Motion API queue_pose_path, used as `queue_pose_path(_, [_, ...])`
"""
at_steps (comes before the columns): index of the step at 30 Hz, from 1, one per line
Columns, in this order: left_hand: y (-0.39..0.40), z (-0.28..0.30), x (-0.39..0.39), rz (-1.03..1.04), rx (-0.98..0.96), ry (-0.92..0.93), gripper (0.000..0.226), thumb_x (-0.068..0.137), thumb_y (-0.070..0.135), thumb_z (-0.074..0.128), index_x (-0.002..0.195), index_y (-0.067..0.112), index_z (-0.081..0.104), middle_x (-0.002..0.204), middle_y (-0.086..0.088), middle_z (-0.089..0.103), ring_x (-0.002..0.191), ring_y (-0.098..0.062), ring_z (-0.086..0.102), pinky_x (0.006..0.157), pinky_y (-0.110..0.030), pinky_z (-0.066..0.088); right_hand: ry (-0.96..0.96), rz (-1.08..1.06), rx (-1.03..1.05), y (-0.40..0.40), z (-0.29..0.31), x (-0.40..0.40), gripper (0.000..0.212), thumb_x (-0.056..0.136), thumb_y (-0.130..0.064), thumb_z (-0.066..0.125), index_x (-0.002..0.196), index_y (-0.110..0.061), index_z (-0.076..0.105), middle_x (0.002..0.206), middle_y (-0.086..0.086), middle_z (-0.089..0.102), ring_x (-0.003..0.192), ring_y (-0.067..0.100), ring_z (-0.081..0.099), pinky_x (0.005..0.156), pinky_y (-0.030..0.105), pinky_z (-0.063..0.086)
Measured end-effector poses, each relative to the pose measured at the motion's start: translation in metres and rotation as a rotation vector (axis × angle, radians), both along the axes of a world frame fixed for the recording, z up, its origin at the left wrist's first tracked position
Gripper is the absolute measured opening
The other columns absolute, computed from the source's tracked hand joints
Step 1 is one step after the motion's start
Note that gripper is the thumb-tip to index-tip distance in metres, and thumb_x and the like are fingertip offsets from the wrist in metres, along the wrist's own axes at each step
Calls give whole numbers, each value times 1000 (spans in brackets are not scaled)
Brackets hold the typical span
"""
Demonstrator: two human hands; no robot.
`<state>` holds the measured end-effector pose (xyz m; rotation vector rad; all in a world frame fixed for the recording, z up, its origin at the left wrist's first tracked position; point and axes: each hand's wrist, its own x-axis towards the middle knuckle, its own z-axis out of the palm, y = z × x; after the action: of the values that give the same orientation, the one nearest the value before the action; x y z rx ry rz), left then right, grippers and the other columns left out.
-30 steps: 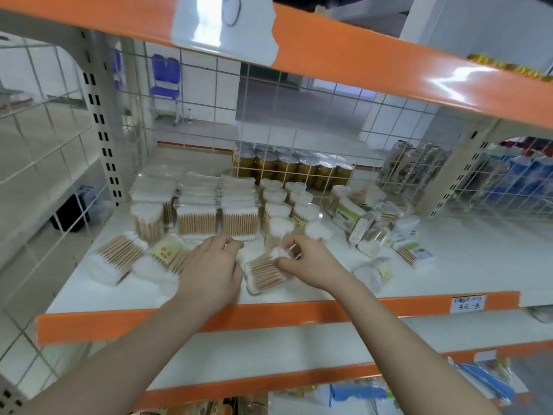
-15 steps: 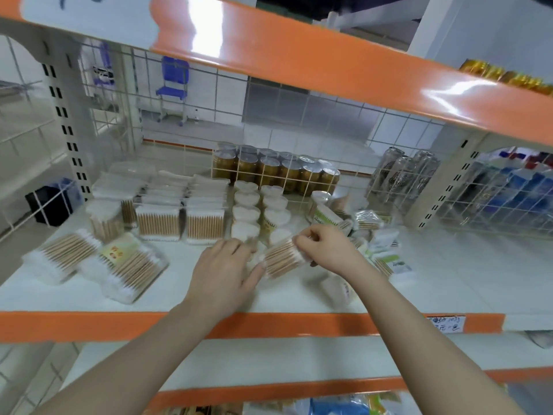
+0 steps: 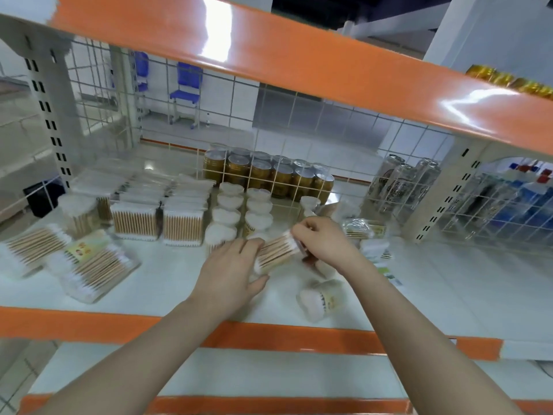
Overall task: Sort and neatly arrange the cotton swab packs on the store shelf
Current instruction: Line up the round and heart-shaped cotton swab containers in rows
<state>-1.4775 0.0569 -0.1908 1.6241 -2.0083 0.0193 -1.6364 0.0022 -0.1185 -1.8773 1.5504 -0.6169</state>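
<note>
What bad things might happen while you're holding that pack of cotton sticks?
1. The clear flat pack of wooden cotton swabs is held only at its ends by the left hand and right hand, so it might slip.
2. The round swab tub lying on its side sits near the shelf's orange front edge; an arm might knock it off.

left hand (image 3: 230, 272): bare, no glove | right hand (image 3: 324, 242): bare | forearms: bare, no sleeves in view
</note>
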Motion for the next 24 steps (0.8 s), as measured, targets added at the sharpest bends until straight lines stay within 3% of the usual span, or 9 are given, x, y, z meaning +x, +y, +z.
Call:
queue_pose_path(4, [-3,2,-3,-19,-9,117,58,77,32,69,129,14,50,117,-8,59,103,-26,56,83,-32,43,-73,17,-12,-2,3,-5,34,95,-36,46,75,-9,52,58,-2,50,37,4,49,39,15,41])
queue_pose_path(7, [-4,3,-2,-29,24,189,58,80,35,66,131,17,46,119,-5,58,106,-22,54,82,-29,42,-116,81,-19,-3,5,-7,31,97,-36,44,84,-12,59,63,-3,56,41,2,49,38,12,36])
queue_pose_path(9, [-4,5,-1,-43,40,252,56,81,32,66,131,17,46,118,-3,58,104,-20,54,79,-27,42,-159,117,-9,-3,6,-8,25,97,-33,45,87,-17,61,69,-4,59,51,5,51,43,12,39])
queue_pose_path(12, [-6,9,2,-71,65,366,48,82,27,66,125,15,50,101,6,56,87,-9,52,63,-9,38,-222,153,4,-5,4,-8,17,96,-31,46,93,-25,62,79,-7,62,69,6,56,62,18,47])
queue_pose_path(16, [-7,10,6,-106,152,556,41,82,22,68,118,14,53,94,12,57,77,5,54,61,-5,41,-361,189,51,-10,-1,-9,15,95,-27,48,98,-30,63,94,-6,67,94,10,62,85,25,51])
queue_pose_path(21, [-8,10,14,-159,202,612,38,83,25,67,117,17,55,92,17,58,82,5,57,66,-9,44,-374,242,49,-14,-1,-8,21,91,-18,55,111,-20,63,105,-1,67,101,12,62,90,25,51])
queue_pose_path(24, [-9,8,19,-172,211,594,41,83,29,67,120,15,56,94,13,60,83,1,58,66,-9,43,-334,198,-8,-16,-1,-4,13,89,-20,59,101,-23,65,95,-6,68,92,6,63,83,19,52])
